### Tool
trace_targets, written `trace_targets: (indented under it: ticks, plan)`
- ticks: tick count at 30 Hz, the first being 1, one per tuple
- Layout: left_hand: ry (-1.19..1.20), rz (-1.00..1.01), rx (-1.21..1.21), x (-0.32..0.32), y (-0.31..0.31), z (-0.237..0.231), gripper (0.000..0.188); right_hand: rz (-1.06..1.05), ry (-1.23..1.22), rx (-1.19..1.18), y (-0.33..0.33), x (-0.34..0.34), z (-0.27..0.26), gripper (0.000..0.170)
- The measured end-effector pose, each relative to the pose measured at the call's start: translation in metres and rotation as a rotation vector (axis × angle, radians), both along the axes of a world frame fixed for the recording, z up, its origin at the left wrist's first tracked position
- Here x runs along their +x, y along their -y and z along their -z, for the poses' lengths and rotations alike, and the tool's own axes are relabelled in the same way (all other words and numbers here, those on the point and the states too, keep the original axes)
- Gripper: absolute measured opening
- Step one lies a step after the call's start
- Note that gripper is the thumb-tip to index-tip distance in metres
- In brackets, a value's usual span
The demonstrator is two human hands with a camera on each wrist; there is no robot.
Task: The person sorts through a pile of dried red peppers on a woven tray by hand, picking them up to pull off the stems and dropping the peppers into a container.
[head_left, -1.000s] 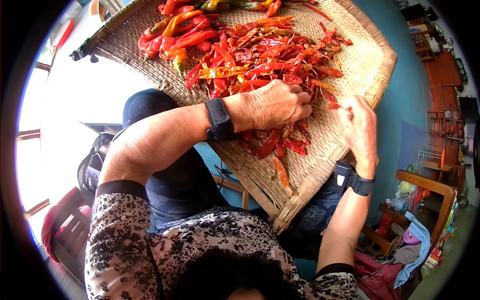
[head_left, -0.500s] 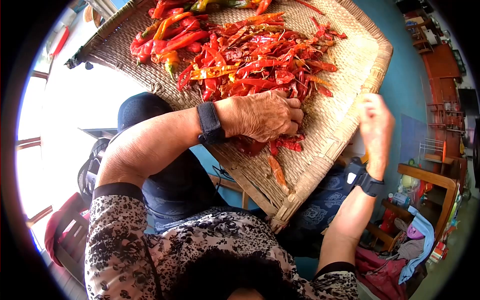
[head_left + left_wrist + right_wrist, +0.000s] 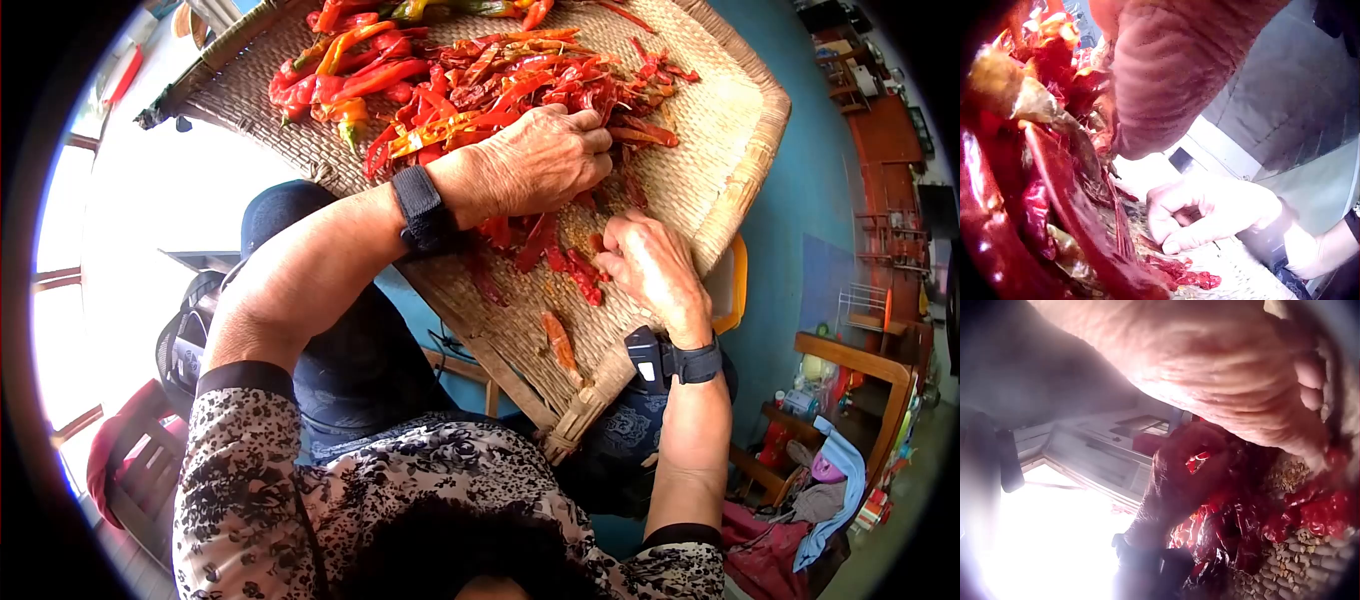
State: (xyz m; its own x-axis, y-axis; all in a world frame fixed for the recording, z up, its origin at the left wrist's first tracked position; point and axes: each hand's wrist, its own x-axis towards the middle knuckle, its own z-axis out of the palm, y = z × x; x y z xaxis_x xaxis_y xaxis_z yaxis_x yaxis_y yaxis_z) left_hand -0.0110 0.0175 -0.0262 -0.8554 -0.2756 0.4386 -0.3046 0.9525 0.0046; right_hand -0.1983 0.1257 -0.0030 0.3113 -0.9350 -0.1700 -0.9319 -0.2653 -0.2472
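Observation:
Dried red chili peppers (image 3: 515, 85) lie heaped on a woven tray (image 3: 725, 140). My left hand (image 3: 545, 160) curls its fingers down among the chilies at the near side of the heap and grips there. Its fingertips are hidden, but the right wrist view shows thumb and fingers bent into a ring. Low over the tray's right part, my right hand (image 3: 655, 270) pinches a small red chili piece (image 3: 597, 243) between thumb and fingertips. Crumpled red chilies (image 3: 583, 275) lie right beside those fingertips, with pale seeds (image 3: 1288, 475) scattered around.
Fresher, glossy red and orange peppers (image 3: 355, 75) lie at the tray's far left. One orange chili (image 3: 560, 345) lies apart near the front corner. A container with a yellow rim (image 3: 738, 285) shows beyond the tray's right edge. Wooden furniture (image 3: 855, 360) stands at the right.
My right hand went out past the tray's right edge, then came back in over the tray to the chilies. My left hand drew back toward me, then moved forward onto the heap.

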Motion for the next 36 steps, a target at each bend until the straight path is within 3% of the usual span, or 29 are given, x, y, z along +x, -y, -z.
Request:
trace_targets:
  ticks: [13, 15, 22, 23, 25, 27, 28, 30, 33, 35, 36]
  plan:
    - [0.143, 0.035, 0.034, -0.003, -0.015, 0.006, 0.016, 0.068, 0.022, -0.028, -0.003, -0.003, -0.006, 0.013]
    - [0.154, 0.039, 0.044, -0.004, -0.016, 0.006, 0.016, -0.04, 0.085, -0.117, -0.004, -0.007, 0.011, 0.012]
    - [0.115, 0.068, 0.029, -0.003, -0.017, 0.011, 0.013, -0.088, 0.067, -0.242, -0.005, -0.008, 0.021, 0.008]
    - [0.104, 0.071, 0.031, -0.003, -0.017, 0.011, 0.013, -0.09, 0.068, -0.241, -0.004, -0.007, 0.019, 0.008]
    - [0.091, 0.082, 0.024, -0.002, -0.02, 0.01, 0.012, -0.055, -0.118, -0.001, -0.002, -0.003, 0.007, 0.01]
    - [0.077, 0.092, 0.013, -0.001, -0.023, 0.007, 0.012, 0.002, 0.032, -0.006, 0.0, -0.009, -0.007, 0.01]
    - [0.052, 0.108, 0.005, -0.001, -0.025, 0.003, 0.012, 0.062, -0.026, -0.062, 0.002, -0.014, -0.01, 0.009]
    - [0.036, 0.154, -0.013, 0.0, -0.028, -0.005, 0.014, 0.224, 0.168, -0.238, -0.003, -0.031, -0.023, 0.008]
    - [0.184, 0.244, -0.025, 0.0, -0.039, -0.001, 0.014, 0.428, 0.11, -0.531, -0.005, -0.074, -0.039, 0.007]
    - [0.139, 0.279, 0.011, -0.003, -0.043, 0.012, 0.013, 0.69, -0.08, -0.483, -0.009, -0.088, -0.055, 0.01]
    - [0.131, 0.297, 0.004, -0.005, -0.044, 0.017, 0.011, 0.713, -0.187, -0.481, -0.01, -0.103, -0.053, 0.012]
